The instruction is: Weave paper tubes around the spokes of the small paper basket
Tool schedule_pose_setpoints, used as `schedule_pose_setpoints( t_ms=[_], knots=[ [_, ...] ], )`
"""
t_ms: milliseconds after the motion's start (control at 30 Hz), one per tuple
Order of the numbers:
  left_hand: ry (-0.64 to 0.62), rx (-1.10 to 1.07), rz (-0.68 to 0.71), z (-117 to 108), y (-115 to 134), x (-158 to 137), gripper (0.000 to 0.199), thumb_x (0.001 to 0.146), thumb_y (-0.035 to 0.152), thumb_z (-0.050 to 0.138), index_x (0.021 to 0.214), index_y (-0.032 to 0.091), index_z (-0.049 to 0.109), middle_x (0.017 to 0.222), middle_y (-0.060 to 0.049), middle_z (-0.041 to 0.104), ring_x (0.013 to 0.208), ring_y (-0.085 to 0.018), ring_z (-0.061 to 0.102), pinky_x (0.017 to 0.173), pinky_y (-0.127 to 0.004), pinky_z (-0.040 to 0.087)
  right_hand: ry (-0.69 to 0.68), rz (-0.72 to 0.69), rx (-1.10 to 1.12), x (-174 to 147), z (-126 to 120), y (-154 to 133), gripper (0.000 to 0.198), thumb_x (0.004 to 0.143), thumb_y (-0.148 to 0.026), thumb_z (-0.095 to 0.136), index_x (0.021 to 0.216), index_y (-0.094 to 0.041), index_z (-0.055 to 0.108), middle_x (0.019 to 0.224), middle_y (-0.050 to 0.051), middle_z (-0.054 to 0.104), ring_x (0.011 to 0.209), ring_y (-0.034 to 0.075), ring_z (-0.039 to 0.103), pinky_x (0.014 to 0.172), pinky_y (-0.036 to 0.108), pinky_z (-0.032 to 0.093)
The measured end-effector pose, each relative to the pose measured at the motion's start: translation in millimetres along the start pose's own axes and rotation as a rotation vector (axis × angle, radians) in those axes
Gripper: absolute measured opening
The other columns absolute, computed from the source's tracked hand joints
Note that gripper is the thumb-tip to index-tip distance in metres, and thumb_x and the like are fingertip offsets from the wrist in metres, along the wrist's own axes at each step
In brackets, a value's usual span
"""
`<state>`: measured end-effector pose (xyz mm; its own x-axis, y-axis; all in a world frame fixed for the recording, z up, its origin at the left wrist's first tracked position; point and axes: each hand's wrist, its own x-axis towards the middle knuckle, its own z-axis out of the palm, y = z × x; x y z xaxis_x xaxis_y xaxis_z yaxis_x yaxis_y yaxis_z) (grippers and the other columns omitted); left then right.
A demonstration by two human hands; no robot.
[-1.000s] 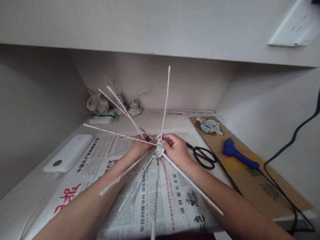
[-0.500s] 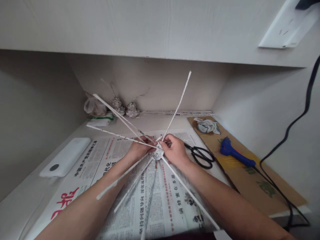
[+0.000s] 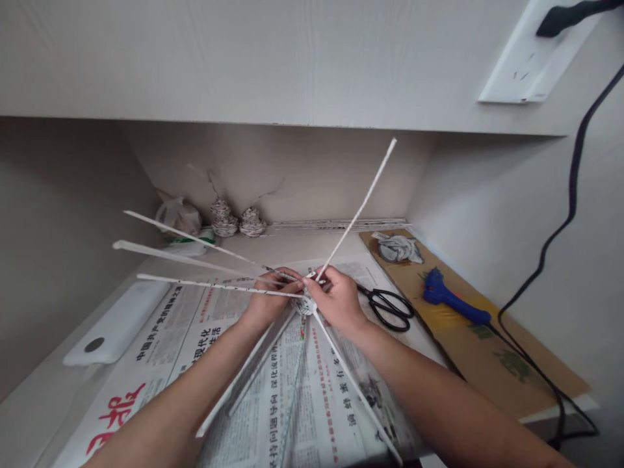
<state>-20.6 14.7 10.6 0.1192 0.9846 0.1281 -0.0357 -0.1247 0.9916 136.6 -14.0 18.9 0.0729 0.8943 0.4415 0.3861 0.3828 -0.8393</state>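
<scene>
Seen from my remote station through the head camera: one paper hub (image 3: 307, 305), small, rounded, of pale printed paper, held above the newspaper (image 3: 363, 283) between both hands, with thin rolled-paper sticks radiating from it. Changed against the earlier frames: the far stick (image 3: 361, 205), nearly upright a second ago, now leans well to the right; the three sticks on the left lie lower and more spread; I also see more of the black plug (image 3: 560, 21) at the wall socket (image 3: 514, 75). Left hand (image 3: 273, 296): fingers curled nearly closed, gripping the hub's left side and stick bases. Right hand (image 3: 338, 299): thumb and forefinger pinched on the hub's upper right edge, other fingers folded. Surroundings, by material: scissors (image 3: 409, 313), black, with looped handles; glue gun (image 3: 453, 299), blue, smooth, on flat brown cardboard (image 3: 541, 383); on it also a crumpled greyish bundle (image 3: 400, 248); white rounded slab (image 3: 117, 325), smooth, with a dark disc; two coiled-paper gourds (image 3: 224, 221), ridged and waisted, wispy at the top; a thin plastic bag (image 3: 178, 216), wrinkled, translucent; straight paper rods (image 3: 336, 225) along the back wall.
</scene>
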Motion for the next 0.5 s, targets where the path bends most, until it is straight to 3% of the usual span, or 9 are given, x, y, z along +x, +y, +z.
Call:
schedule_pose_setpoints(
  t_ms=[200,333,500],
  knots=[
    [0.002,0.016,-0.007,-1,2,1,0.039,0.058,0.046,0.087,0.074,0.015,0.069,0.064,-0.004,0.069,0.060,-0.018,0.064,0.059,-0.028,0.049,-0.011,-0.017,0.017,0,-1,0,0.013,0.087,-0.035,0.066,0.087,-0.022,0.067,0.080,0.001,0.074,0.069,0.015,0.067,0.068,0.026,0.052],
    [-0.008,-0.025,-0.105,-7,6,3,0.047,0.051,0.049,0.090,0.075,0.014,0.070,0.066,-0.002,0.068,0.059,-0.016,0.062,0.057,-0.028,0.049,-0.057,-0.020,0.098,-1,-1,-1,0.023,0.085,-0.035,0.070,0.103,-0.022,0.064,0.092,0.003,0.075,0.077,0.016,0.069,0.068,0.025,0.053],
    [-0.013,-0.171,-0.238,-10,11,4,0.055,0.038,0.045,0.096,0.073,0.014,0.067,0.071,0.000,0.066,0.065,-0.014,0.063,0.059,-0.025,0.051,-0.099,-0.027,0.150,-2,-1,0,0.020,0.089,-0.036,0.067,0.102,-0.021,0.066,0.088,0.003,0.074,0.076,0.016,0.068,0.071,0.026,0.054]
  ],
)
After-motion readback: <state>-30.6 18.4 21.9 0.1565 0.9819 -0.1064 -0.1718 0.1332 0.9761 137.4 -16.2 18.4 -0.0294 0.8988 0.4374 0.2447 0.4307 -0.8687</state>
